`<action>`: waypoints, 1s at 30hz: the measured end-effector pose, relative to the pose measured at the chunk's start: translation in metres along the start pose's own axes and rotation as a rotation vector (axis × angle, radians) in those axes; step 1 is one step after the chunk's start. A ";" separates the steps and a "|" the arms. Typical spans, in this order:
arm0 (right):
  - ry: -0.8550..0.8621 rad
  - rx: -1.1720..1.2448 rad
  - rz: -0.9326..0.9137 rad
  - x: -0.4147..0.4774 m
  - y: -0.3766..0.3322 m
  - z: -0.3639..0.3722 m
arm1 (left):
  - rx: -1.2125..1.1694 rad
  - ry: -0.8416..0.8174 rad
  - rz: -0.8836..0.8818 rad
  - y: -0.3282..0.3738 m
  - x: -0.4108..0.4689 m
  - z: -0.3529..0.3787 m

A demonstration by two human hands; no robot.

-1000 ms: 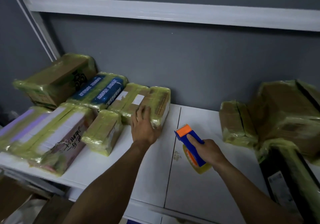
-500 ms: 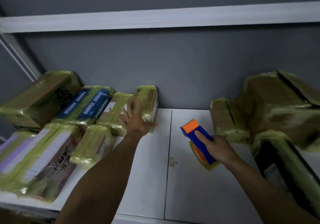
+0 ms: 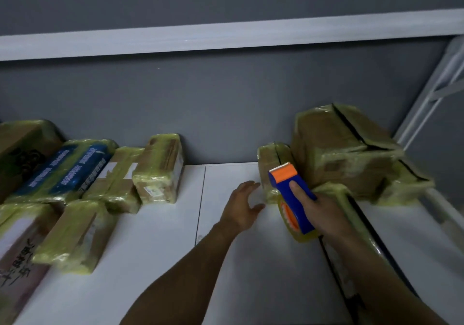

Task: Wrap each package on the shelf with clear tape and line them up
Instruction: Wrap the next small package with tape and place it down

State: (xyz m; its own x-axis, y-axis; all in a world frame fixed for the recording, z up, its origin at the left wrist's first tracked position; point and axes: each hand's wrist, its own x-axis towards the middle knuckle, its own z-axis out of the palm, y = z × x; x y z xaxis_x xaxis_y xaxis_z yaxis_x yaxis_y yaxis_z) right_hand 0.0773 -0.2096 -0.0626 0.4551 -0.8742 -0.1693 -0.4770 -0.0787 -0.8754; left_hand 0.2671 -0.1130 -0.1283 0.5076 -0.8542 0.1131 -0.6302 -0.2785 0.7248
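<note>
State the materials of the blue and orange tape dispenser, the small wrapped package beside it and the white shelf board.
Blue and orange tape dispenser: hard smooth plastic, by its even colour. Small wrapped package: likely cardboard under glossy, wrinkled yellowish tape. White shelf board: smooth matt panel; laminate or painted metal, cannot tell.

Lettered package point(image 3: 17, 257) cut by left edge, tape roll point(image 3: 288, 215) half hidden behind dispenser point(image 3: 300, 218), blue package point(image 3: 67, 171) lettering blurred.
</note>
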 end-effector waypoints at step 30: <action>-0.243 -0.027 -0.072 -0.017 -0.017 0.041 | -0.029 0.228 -0.275 -0.038 -0.109 -0.021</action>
State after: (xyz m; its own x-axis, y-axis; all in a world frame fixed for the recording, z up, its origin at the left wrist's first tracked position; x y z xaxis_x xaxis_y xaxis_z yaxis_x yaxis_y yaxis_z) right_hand 0.1082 -0.1740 -0.0635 0.6544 -0.7254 -0.2136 -0.4552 -0.1523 -0.8773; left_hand 0.2478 0.0003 -0.1535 0.7762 -0.6279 0.0571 -0.4362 -0.4694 0.7678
